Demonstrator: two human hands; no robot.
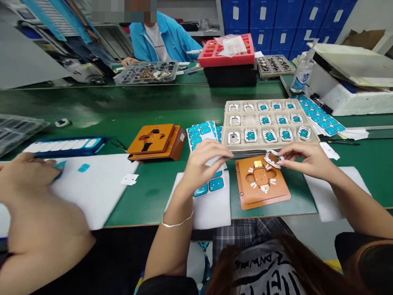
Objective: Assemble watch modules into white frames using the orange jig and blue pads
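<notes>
My right hand (307, 159) pinches a small white watch-case frame (272, 159) by its edge, tilted above the far right corner of an orange-brown fixture plate (264, 198). The plate has a case-shaped recess in its middle, with white clamp pieces around it and a yellow piece at its far side. My left hand (204, 166) hovers left of the plate, fingers stretched out and thumb apart, with nothing plainly held. Beneath it lie sheets of blue stickers (216, 184) on a white foam mat (211, 213).
A beige tray (227, 123) holds several watch cases, many with blue stickers. Left of me stands another orange fixture (150, 139). A co-worker's hand (27, 176) works over a white mat (92, 200). Farther back are a red box (227, 61), parts trays and a pump bottle (302, 76).
</notes>
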